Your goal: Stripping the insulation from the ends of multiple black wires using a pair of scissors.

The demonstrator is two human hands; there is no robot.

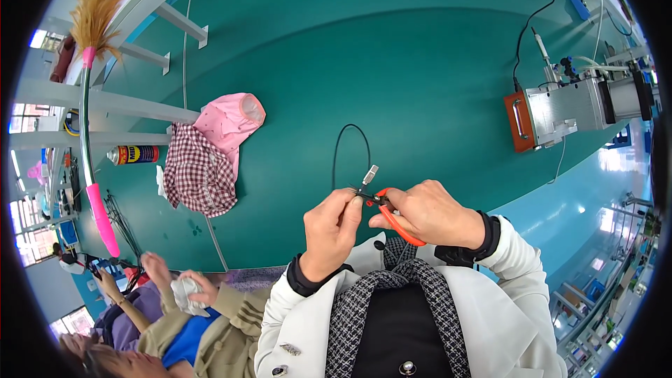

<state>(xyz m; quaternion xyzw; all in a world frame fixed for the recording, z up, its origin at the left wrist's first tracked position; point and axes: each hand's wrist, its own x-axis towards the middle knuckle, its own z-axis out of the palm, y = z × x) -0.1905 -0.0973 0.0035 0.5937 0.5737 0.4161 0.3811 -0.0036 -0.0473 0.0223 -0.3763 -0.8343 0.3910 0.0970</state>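
Observation:
Over the green table, my left hand [330,225] pinches a thin black cable [353,125] between thumb and fingers. The cable arches up in a loop and carries a silvery metal plug [371,174], which stands out just above the fingertips. My right hand [432,215] is closed round small cutting pliers [404,229] with red-orange handles. Their dark jaws reach to the cable beside my left fingertips, below the plug. Whether the jaws bite into anything is too small to tell.
A pink and checked cloth [203,168] lies on the green table [392,70] at left, beside a spray can [135,155]. A metal machine with an orange end [519,122] stands at right. A broom [87,133] and co-workers [210,315] are at the left.

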